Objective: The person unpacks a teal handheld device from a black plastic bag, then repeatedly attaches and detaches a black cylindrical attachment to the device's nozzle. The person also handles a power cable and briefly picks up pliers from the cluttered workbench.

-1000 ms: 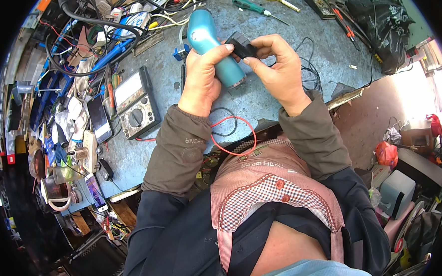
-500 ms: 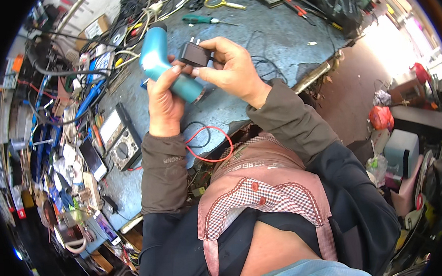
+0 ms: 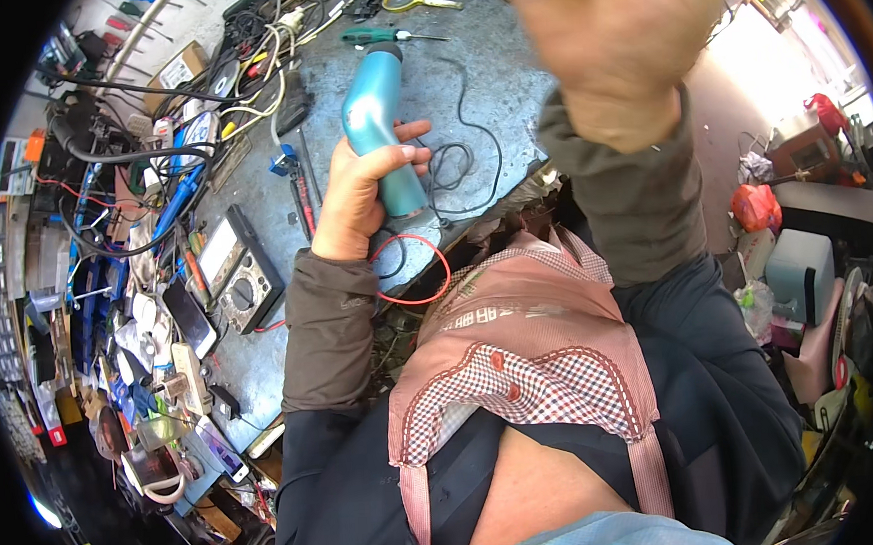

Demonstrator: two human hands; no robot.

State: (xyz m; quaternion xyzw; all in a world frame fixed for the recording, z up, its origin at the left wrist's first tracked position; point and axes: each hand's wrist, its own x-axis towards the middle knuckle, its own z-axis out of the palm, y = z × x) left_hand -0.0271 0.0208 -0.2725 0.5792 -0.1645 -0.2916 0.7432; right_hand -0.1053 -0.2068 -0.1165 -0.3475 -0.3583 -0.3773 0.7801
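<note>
My left hand (image 3: 365,182) is closed around the lower part of a teal, bent tube-shaped device (image 3: 373,108) with a dark cap at its far end. It is held above the blue worktop (image 3: 508,121), tilted away from me. My right hand (image 3: 622,41) is raised high at the top edge, large and blurred. Its fingers run out of the picture, so whether they hold anything is hidden. Beside the device a thin black cord (image 3: 498,161) lies looped on the worktop. A red wire (image 3: 446,272) curves under my left wrist at the near edge.
An analog multimeter (image 3: 245,283) and a phone (image 3: 190,317) lie left of my forearm. Cables and tools crowd the left side. A green screwdriver (image 3: 375,36) and a yellow-ringed magnifier (image 3: 404,0) lie at the back. The worktop's edge (image 3: 511,195) runs diagonally to the right.
My right hand has left the device and swung up and right toward the camera. The black plug adapter it held is out of sight. My left hand and the device have shifted right.
</note>
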